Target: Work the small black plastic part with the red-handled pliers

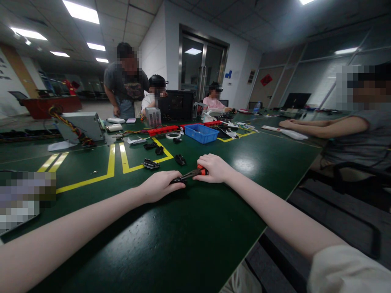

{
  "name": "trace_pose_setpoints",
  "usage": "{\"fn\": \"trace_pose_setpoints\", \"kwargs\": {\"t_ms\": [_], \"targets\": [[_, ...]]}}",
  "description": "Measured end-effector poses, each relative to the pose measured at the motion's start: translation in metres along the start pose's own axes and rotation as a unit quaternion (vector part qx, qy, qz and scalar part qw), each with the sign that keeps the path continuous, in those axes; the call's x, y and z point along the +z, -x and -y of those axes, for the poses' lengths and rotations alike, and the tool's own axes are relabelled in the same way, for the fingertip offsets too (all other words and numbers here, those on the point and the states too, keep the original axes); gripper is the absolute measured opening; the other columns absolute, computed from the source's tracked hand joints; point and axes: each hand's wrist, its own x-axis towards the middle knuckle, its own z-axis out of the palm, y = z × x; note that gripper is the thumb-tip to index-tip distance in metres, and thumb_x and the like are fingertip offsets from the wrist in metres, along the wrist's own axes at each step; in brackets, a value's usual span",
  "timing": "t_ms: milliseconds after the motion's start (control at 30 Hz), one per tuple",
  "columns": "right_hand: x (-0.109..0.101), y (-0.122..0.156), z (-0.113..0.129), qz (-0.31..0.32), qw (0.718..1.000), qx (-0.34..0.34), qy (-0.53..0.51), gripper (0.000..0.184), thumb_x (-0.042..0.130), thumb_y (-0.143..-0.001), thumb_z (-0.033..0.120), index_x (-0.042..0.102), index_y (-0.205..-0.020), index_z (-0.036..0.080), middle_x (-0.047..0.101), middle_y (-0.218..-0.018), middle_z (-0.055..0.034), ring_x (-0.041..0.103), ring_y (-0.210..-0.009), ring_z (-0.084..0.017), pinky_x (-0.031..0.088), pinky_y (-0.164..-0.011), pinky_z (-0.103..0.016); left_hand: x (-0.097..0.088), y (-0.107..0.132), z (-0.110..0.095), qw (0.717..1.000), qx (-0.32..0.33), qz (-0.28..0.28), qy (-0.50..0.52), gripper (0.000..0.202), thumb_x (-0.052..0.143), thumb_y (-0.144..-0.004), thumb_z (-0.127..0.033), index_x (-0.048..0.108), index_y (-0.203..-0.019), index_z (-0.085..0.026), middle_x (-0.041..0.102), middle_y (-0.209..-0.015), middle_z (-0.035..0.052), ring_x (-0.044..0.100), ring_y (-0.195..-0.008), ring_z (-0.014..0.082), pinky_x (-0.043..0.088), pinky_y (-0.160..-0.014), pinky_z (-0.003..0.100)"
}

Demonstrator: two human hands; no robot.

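Note:
My right hand (214,167) is closed around the red-orange handles of a pair of long-nose pliers (192,174), whose jaws point left. My left hand (158,186) pinches a small black part (176,179), mostly hidden by the fingers. The tips of the pliers meet this part; whether they grip it or only touch it I cannot tell. Just beyond the hands lie loose black plastic pieces, one (180,159) behind the pliers and another (150,164) beyond my left hand.
A blue tray (201,134) stands farther back, beside a red strip (165,130). A metal power supply box (80,127) with bundled wires is at the left. Yellow tape (113,160) marks the green table (146,244). Several people sit or stand around it, one close on the right.

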Motion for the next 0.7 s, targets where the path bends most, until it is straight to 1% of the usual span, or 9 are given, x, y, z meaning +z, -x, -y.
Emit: {"fn": "trace_pose_setpoints", "kwargs": {"t_ms": [167,267,400,533,700], "targets": [[-0.0004,-0.0004,-0.0001,-0.002,1.000,-0.002,0.002,0.048,0.047,-0.084,0.063,0.051,-0.075,0.016,0.053,-0.076,-0.0054,0.047,-0.070,-0.017,0.029,-0.065,-0.028,0.0012,-0.0002,0.0018,1.000,0.005,-0.005,0.005,0.028,0.047,-0.093,-0.044,0.059,-0.098,-0.019,0.065,-0.091,0.0034,0.061,-0.081,0.0203,0.044,-0.070,0.029],[-0.0005,-0.0006,0.0000,-0.004,1.000,0.001,-0.002,0.048,0.048,-0.084,0.063,0.051,-0.075,0.017,0.053,-0.075,-0.0052,0.047,-0.070,-0.018,0.030,-0.065,-0.028,0.0022,0.0000,0.0028,1.000,0.013,-0.018,0.012,0.027,0.051,-0.091,-0.042,0.058,-0.103,-0.020,0.064,-0.097,0.0039,0.061,-0.086,0.0207,0.045,-0.074,0.030],[-0.0006,-0.0010,0.0008,-0.005,1.000,0.008,-0.022,0.046,0.049,-0.084,0.062,0.050,-0.074,0.017,0.053,-0.074,-0.0045,0.047,-0.069,-0.017,0.031,-0.065,-0.028,0.0022,0.0007,0.0025,0.999,0.027,-0.045,0.014,0.030,0.056,-0.089,-0.039,0.054,-0.112,-0.020,0.061,-0.103,0.0049,0.060,-0.091,0.0214,0.046,-0.079,0.032],[-0.0010,-0.0010,0.0015,-0.006,0.999,0.013,-0.046,0.044,0.050,-0.084,0.060,0.049,-0.073,0.018,0.053,-0.073,-0.0039,0.048,-0.069,-0.017,0.032,-0.065,-0.027,0.0018,0.0012,0.0029,0.997,0.043,-0.066,0.010,0.031,0.057,-0.089,-0.037,0.053,-0.114,-0.020,0.060,-0.101,0.0043,0.060,-0.091,0.0208,0.046,-0.078,0.031],[-0.0017,-0.0011,0.0012,-0.010,0.998,0.017,-0.056,0.043,0.052,-0.083,0.060,0.048,-0.073,0.018,0.052,-0.073,-0.0034,0.048,-0.068,-0.017,0.032,-0.065,-0.027,0.0021,0.0017,0.0024,0.996,0.044,-0.082,-0.016,0.031,0.057,-0.089,-0.038,0.053,-0.114,-0.020,0.059,-0.100,0.0034,0.060,-0.089,0.0206,0.046,-0.077,0.031]]}}
